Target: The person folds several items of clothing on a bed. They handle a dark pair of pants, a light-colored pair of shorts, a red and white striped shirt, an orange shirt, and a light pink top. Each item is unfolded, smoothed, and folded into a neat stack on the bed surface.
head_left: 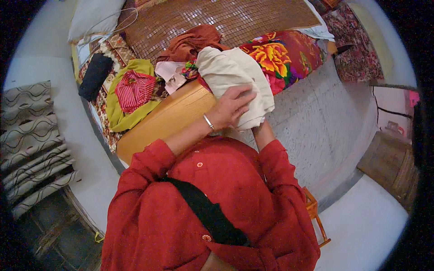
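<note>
Well to the left of the tan wooden board (pixel 169 116), a grey curtain (pixel 28 106) with wavy dark lines hangs in folds. A black folded cloth (pixel 96 77) lies beyond the board's left part, and a white pillow (pixel 96 19) farther behind that. Nearer, touching the board's far edge, a yellow-green garment (pixel 118 115) is spread out, with a red-and-white striped cloth (pixel 134 91) bunched on top of it. A pale pink cloth (pixel 168 73) sits just behind the board's right part, and a rust-brown cloth (pixel 192 44) lies crumpled farther back, on a brown tiled mat (pixel 212 18). At the board's right end, the left hand (pixel 231 107), with a silver bangle (pixel 208 122) at its wrist, lies over a cream cloth (pixel 239 67); its fingers are slightly bent and close together, but whether they grip cannot be told. The cream cloth, loosely folded, is just right of the board. The right hand (pixel 261 129) is mostly hidden under its lower edge, so its fingers cannot be judged. Farther right of the board is a red flowered fabric (pixel 296 61), with grey floor (pixel 316 117) on its near side.
</note>
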`<state>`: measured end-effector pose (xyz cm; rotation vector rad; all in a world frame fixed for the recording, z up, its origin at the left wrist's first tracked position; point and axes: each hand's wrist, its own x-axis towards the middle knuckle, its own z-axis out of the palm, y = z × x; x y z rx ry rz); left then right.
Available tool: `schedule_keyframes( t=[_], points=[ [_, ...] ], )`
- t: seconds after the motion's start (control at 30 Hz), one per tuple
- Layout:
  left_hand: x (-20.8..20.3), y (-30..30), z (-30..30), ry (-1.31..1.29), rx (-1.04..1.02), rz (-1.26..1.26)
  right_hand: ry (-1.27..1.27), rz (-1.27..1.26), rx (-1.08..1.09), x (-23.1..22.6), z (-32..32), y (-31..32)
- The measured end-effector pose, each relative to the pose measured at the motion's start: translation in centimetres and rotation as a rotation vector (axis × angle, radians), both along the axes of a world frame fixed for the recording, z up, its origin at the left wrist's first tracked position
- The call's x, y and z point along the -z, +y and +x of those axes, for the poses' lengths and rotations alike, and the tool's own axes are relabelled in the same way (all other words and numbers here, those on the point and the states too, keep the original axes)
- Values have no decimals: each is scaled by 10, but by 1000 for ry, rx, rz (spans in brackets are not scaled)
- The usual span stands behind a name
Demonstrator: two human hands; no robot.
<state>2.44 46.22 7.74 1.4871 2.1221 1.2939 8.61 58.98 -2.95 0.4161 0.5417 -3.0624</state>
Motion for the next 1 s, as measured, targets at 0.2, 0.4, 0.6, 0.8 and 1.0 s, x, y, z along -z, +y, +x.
schedule_keyframes(
  t=[0.2,0.4,0.6,0.8,1.0],
  points=[
    [19,34,-18,299,53,-189,-151,194,240,-20,1,3],
    [16,50,-30,347,73,-282,-192,645,320,-7,11,24],
    [33,63,-18,521,61,-369,-455,830,510,-81,49,19],
    [37,81,-27,569,163,-452,-594,1651,389,-57,49,33],
    [44,77,-51,474,262,-399,-636,1373,200,-58,49,47]
  ],
)
